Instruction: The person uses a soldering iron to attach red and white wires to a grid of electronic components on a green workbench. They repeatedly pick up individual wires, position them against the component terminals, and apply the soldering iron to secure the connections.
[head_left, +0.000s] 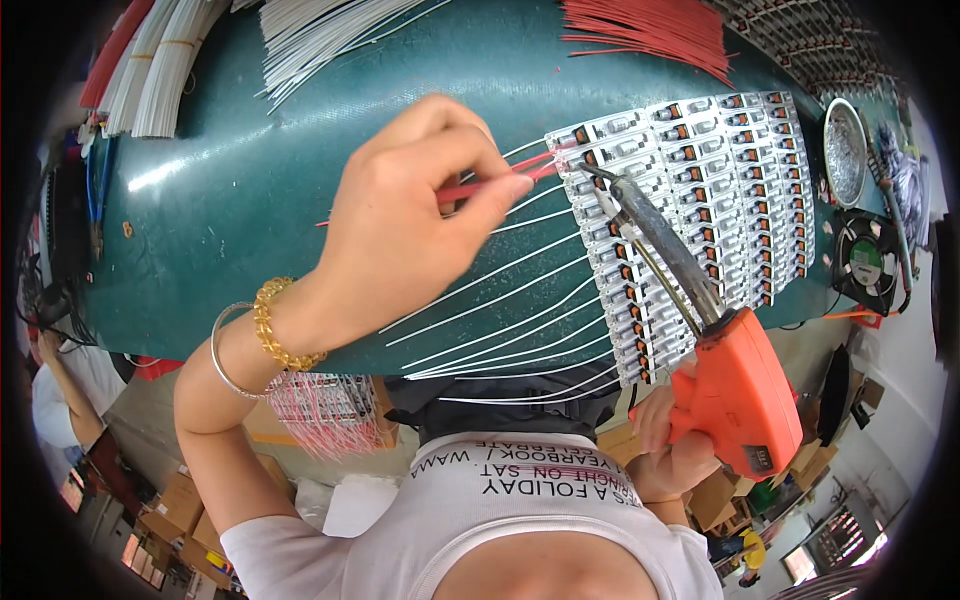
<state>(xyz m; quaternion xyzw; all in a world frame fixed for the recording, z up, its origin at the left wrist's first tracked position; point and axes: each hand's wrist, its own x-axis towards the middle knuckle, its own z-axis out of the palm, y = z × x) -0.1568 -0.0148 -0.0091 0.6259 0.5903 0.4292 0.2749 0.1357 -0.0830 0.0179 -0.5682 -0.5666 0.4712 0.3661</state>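
Note:
My left hand (410, 205) pinches a few thin red wires (457, 190) between thumb and fingers, their tips reaching the upper left corner of a panel of small circuit boards (700, 190). My right hand (672, 440) is wrapped round the handle of an orange soldering gun (748, 395). The gun's dark tip points up and left, close to the red wire ends; whether it touches them I cannot tell. Several white wires (510, 325) run leftward from the panel's left edge across the green table, passing below my left hand.
A bundle of red wires (655, 35) and a bundle of white wires (320, 40) lie along the far edge. At the right stand a metal bowl (846, 150) and a small black fan (866, 258). Boards with pink wires (330, 410) sit below the table's near edge. Another person (68, 395) is at far left.

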